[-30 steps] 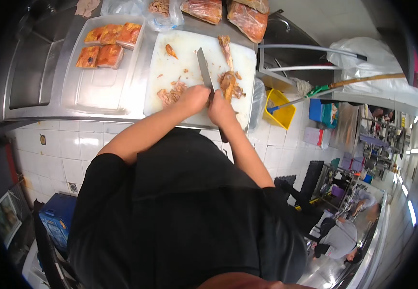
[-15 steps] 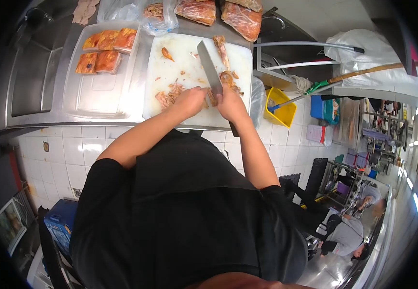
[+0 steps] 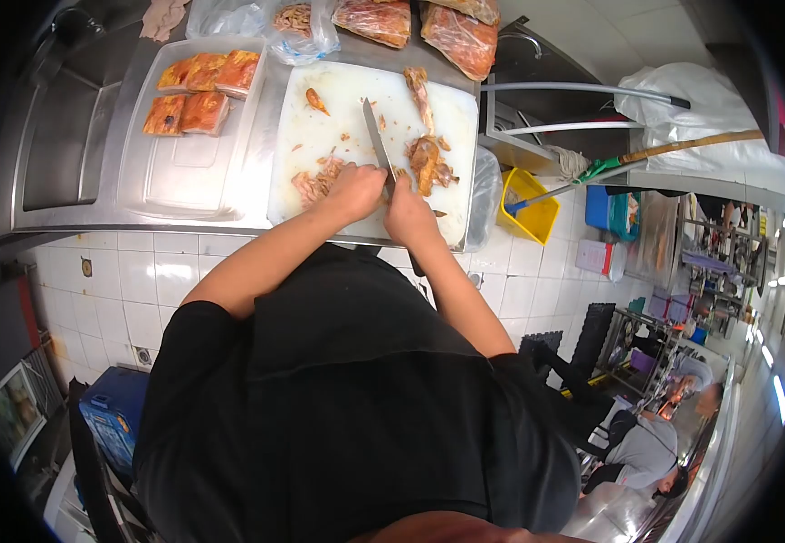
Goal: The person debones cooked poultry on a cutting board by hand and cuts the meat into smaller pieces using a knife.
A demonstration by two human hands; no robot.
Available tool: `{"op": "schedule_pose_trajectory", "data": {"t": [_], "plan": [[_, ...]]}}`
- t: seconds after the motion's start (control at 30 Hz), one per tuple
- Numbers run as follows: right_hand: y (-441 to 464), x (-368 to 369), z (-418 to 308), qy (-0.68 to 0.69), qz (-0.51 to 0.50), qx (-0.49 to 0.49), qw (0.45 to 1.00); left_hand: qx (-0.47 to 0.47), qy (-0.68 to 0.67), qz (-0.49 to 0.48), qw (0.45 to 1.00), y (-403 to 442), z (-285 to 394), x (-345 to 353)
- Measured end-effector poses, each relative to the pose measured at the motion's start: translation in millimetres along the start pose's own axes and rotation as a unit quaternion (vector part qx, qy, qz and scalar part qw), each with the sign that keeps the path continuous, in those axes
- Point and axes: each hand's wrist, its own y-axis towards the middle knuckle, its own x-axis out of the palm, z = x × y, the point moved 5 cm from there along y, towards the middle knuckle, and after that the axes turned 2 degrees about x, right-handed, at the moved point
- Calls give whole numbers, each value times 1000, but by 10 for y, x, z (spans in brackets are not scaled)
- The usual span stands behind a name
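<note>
My right hand is closed round a large knife, its blade pointing up and left over the white cutting board. Close beside it, my left hand has its fingers curled against the blade's left side; what they hold, if anything, is hidden. Shredded meat lies just left of my left hand. A browned meat piece and a long bone with meat on it lie right of the knife. A small orange-brown piece sits at the board's upper left.
Left of the board, a clear tray holds several meat slabs. Wrapped meat and a plastic bag lie behind. A yellow bucket stands right, with poles above it. People are at far right.
Since half a second ago, the knife has shifted left and its blade has turned more edge-on. My right hand has moved left, closer to my left hand. The browned piece is now less covered.
</note>
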Motion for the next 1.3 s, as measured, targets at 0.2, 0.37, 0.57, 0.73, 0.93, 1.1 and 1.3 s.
{"op": "schedule_pose_trajectory", "data": {"t": [0.2,0.37,0.57,0.73,0.93,1.1,1.3], "plan": [[-44,-18,41,24,20,-9,999,51,-1,12,999,-10,-83,9],[-86,5,25,36,17,-2,999,62,30,4,998,-42,-36,46],[-113,76,-53,50,41,13,998,83,42,21,995,-47,-19,-42],[-97,94,-96,52,42,28,997,106,35,38,993,-52,-36,-44],[-102,120,-101,56,29,47,997,116,38,41,992,-55,-67,-40],[-74,96,-109,59,43,35,997,129,27,36,991,-87,-50,-54],[-154,25,-123,71,32,41,996,163,50,107,980,-164,-73,7]]}}
